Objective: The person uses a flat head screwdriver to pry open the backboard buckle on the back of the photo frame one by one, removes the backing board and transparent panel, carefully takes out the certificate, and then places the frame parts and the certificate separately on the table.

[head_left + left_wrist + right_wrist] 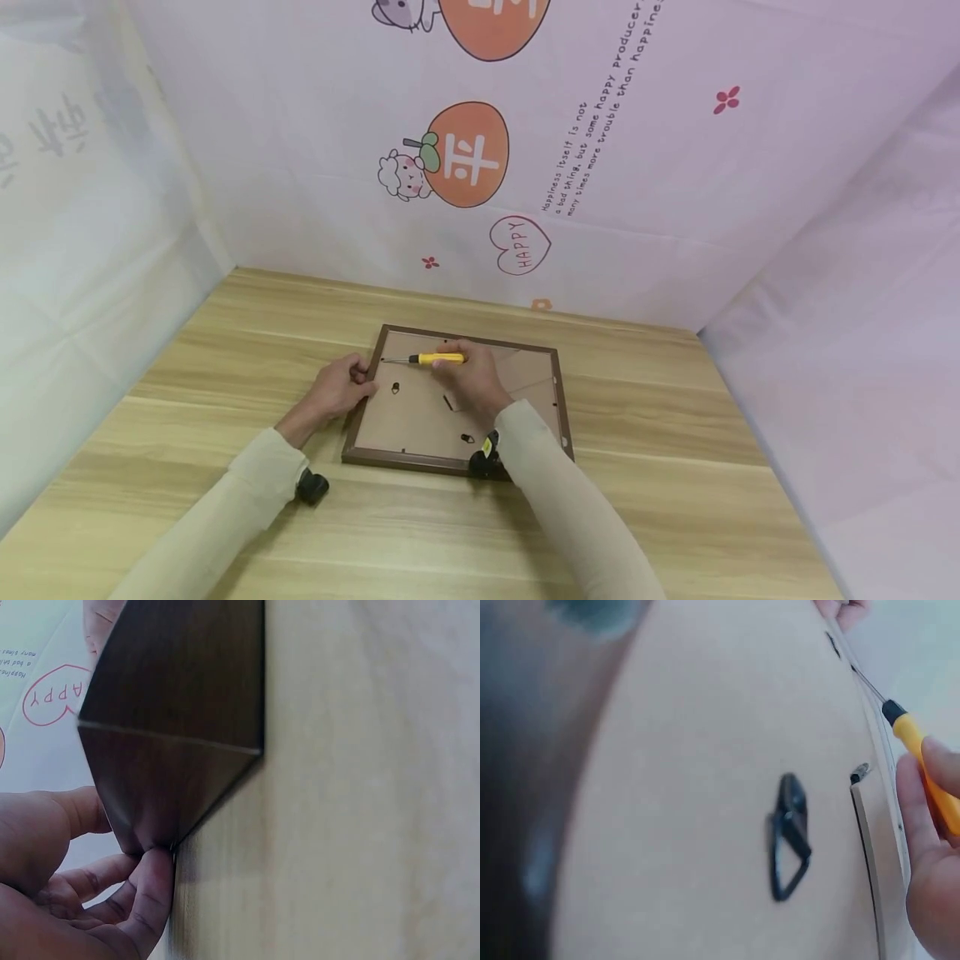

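Note:
A brown picture frame (pixel 457 465) lies face down on the table, its beige backing board (pixel 427 421) facing up. My left hand (pixel 337 387) holds the frame's left edge, thumb over the rim and fingers at the outer side. In my right hand (pixel 474 377) is a yellow-handled screwdriver (pixel 442 358), gripped above the board. Its thin shaft points left, the tip right at a small dark tab (pixel 382 360) by the frame's upper left edge. A black hanging hook (pixel 793 806) shows large in the right wrist view.
Another black hook (pixel 395 387) is fixed on the board's left part. A stand leg outlined in the board lies partly under the right forearm. The wood-grain table (pixel 660 500) extends around the frame, with a printed white curtain (pixel 622 250) behind and white curtains at both sides.

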Demonstrator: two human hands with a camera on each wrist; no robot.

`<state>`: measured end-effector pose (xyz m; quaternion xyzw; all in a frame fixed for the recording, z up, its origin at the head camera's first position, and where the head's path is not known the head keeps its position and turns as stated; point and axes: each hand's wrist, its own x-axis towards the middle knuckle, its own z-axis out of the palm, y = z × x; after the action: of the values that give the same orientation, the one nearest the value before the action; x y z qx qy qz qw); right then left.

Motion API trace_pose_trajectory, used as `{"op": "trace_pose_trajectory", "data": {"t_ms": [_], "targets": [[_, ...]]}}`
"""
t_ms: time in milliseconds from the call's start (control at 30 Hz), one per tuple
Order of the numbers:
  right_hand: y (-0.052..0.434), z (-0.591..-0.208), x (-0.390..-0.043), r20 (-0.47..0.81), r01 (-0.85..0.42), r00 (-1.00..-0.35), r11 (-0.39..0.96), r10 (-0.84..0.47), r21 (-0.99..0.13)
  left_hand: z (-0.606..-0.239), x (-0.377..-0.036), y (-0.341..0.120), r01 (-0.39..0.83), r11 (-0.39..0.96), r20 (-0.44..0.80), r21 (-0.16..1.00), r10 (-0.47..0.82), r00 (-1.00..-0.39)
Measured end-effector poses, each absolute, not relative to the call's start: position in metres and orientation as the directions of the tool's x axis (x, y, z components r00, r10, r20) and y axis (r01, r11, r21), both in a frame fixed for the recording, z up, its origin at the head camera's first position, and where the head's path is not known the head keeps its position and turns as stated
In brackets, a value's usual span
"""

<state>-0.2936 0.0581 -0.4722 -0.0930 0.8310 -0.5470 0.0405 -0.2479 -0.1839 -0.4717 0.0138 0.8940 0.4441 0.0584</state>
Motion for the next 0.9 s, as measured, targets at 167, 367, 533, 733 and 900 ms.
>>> {"op": "trace_pose_trajectory", "data": {"t_ms": [167,367,533,733,900], "targets": [[0.058,-0.472,-0.296,-0.028,-0.030,-0.981,0.287,-0.194,-0.957,-0.472,-0.248,-0.184,-0.019,0.608,-0.090,0.793,0.086,-0.992],[0.052,-0.470,-0.296,-0.030,-0.016,-0.977,0.214,-0.209,-0.977,-0.474,-0.249,-0.183,-0.019,0.611,-0.087,0.792,0.082,-0.993],[0.043,-0.468,-0.292,-0.003,-0.012,-0.976,0.070,-0.219,-0.997,-0.474,-0.249,-0.183,-0.034,0.598,-0.097,0.801,0.074,-0.993],[0.034,-0.466,-0.284,-0.031,0.037,-0.985,-0.028,-0.172,-0.999,-0.472,-0.249,-0.184,-0.027,0.583,-0.101,0.812,0.095,-0.990],[0.027,-0.458,-0.276,0.018,-0.026,-0.989,0.054,-0.146,-0.998,-0.473,-0.250,-0.183,-0.030,0.581,-0.107,0.814,0.099,-0.989]]}}
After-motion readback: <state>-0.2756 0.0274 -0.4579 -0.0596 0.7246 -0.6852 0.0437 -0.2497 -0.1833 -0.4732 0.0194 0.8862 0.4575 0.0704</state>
